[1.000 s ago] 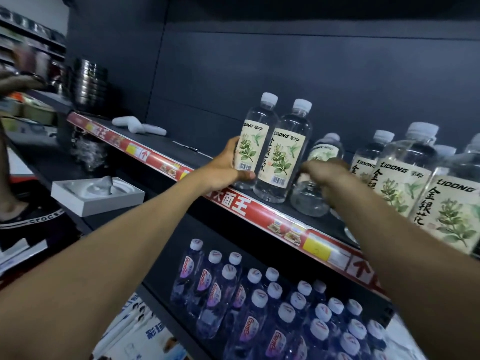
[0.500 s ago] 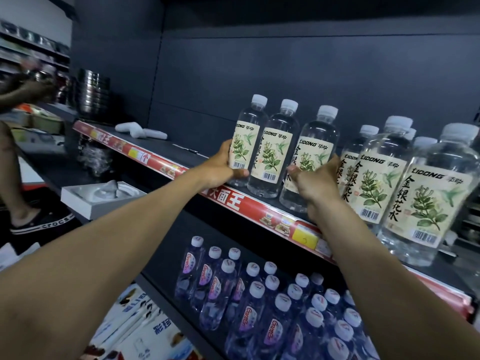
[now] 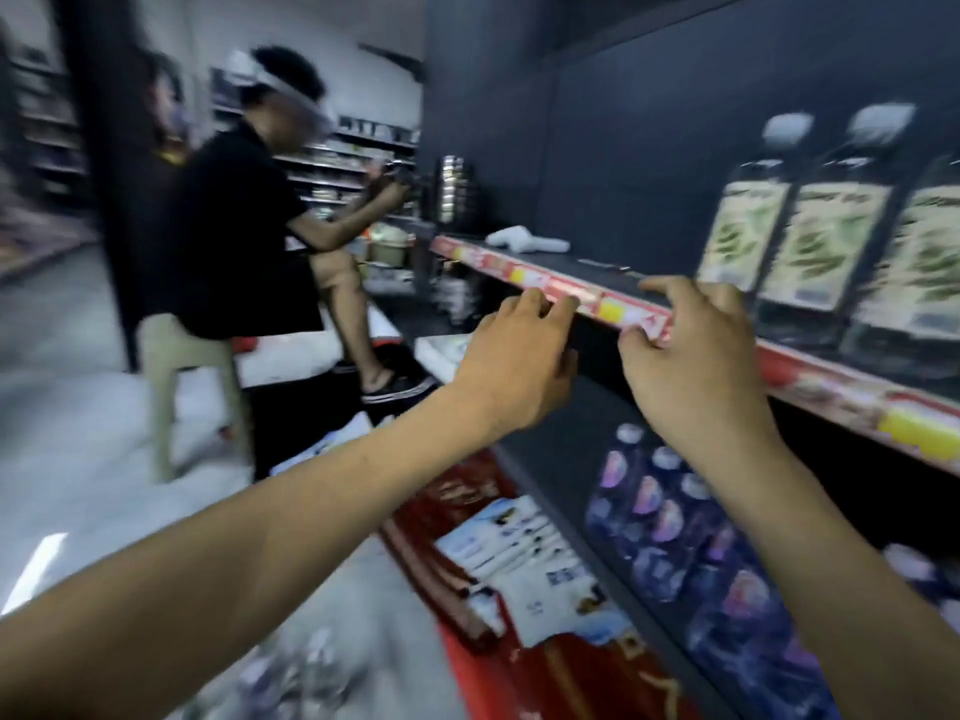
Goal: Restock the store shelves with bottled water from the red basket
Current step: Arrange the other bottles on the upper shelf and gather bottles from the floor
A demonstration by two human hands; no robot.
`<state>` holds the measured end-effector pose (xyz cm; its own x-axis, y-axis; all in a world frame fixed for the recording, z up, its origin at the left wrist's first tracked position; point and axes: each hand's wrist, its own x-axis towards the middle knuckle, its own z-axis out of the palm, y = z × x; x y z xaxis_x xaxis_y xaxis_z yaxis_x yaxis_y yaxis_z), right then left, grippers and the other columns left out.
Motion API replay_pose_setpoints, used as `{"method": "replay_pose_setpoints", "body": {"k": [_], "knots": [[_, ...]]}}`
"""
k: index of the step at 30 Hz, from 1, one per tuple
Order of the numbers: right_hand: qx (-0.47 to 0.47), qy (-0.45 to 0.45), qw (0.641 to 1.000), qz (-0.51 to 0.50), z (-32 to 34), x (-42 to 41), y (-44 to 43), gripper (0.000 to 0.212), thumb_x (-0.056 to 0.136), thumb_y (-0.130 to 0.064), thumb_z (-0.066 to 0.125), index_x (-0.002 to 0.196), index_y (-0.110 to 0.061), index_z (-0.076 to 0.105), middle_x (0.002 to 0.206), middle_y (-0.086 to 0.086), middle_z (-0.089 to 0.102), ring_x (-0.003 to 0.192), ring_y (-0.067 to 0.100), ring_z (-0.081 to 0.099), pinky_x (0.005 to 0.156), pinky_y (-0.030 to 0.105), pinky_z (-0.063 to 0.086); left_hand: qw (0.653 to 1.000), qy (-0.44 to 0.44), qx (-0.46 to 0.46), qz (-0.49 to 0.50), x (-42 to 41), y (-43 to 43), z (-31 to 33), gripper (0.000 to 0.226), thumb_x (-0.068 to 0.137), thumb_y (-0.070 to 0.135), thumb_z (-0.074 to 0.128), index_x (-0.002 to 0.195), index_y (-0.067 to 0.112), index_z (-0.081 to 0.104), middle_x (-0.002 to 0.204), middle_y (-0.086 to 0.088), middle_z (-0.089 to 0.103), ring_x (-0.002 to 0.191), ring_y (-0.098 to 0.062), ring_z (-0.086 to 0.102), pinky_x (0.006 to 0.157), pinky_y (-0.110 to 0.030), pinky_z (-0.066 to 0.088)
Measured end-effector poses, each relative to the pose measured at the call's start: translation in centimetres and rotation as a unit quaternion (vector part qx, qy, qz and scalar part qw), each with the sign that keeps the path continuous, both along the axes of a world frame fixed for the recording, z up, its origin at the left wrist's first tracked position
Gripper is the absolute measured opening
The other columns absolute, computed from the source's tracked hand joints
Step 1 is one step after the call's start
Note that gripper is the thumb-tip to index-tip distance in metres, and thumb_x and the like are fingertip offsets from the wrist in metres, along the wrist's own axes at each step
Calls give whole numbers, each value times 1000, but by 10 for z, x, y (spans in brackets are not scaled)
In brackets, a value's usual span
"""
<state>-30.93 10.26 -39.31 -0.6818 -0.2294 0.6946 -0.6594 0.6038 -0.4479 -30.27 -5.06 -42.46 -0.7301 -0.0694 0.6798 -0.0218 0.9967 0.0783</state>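
Observation:
Clear water bottles with pale leaf labels (image 3: 826,252) stand in a row on the dark upper shelf (image 3: 597,267) at the right, blurred by motion. My left hand (image 3: 519,356) and my right hand (image 3: 691,350) hover in front of the shelf's red price strip (image 3: 613,309), left of the bottles. Both hands hold nothing and their fingers are spread. Bottles in a blurred heap (image 3: 291,667) show at the bottom edge; the red basket itself I cannot make out.
Small bottles with purple labels (image 3: 670,517) fill the lower shelf. White packets (image 3: 524,558) lie on a red bottom ledge. Another person (image 3: 234,226) in a black shirt stands in the aisle to the left. Steel pots (image 3: 452,189) sit at the shelf's far end.
Both hands have let go of the leaf-label bottles and pulled back left to the shelf's front edge. The view has swung left and down, showing the aisle and the other person.

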Motion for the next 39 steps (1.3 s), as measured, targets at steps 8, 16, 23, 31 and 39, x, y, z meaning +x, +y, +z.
{"method": "replay_pose_setpoints", "body": {"k": [8,16,23,31,39], "knots": [[171,-148,951,211,-105,51,-129,28,96,-16,54,121,-16,66,126,11,62,114,29,57,93,36,45,968,-165,65,176,149,-115,-97,46,89,31,52,133,19,43,119,-12,52,111,-37,52,82,-47,50],[270,-265,878,292,-266,71,-235,27,89,-17,60,114,-14,69,120,11,67,114,27,60,90,29,43,881,-303,256,257,196,-204,-258,50,88,28,53,136,20,43,122,-9,54,109,-31,55,84,-39,49],[316,-390,818,280,-413,40,-295,32,87,-15,61,118,-15,66,123,11,65,113,26,60,84,23,42,756,-377,423,327,178,-285,-388,44,82,21,63,124,8,55,117,-13,62,102,-27,56,73,-26,42],[277,-440,821,236,-547,13,-350,30,88,-10,54,117,-13,61,123,13,61,109,31,58,76,23,37,572,-348,574,471,162,-338,-526,82,77,12,73,142,4,24,135,-19,45,123,-36,49,92,-38,51],[241,-440,828,251,-587,-3,-438,53,90,-15,60,140,-16,43,139,15,45,122,31,51,82,26,34,423,-21,694,583,158,-331,-610,73,79,10,70,133,36,29,132,-9,43,103,-30,49,72,-35,47]]}}
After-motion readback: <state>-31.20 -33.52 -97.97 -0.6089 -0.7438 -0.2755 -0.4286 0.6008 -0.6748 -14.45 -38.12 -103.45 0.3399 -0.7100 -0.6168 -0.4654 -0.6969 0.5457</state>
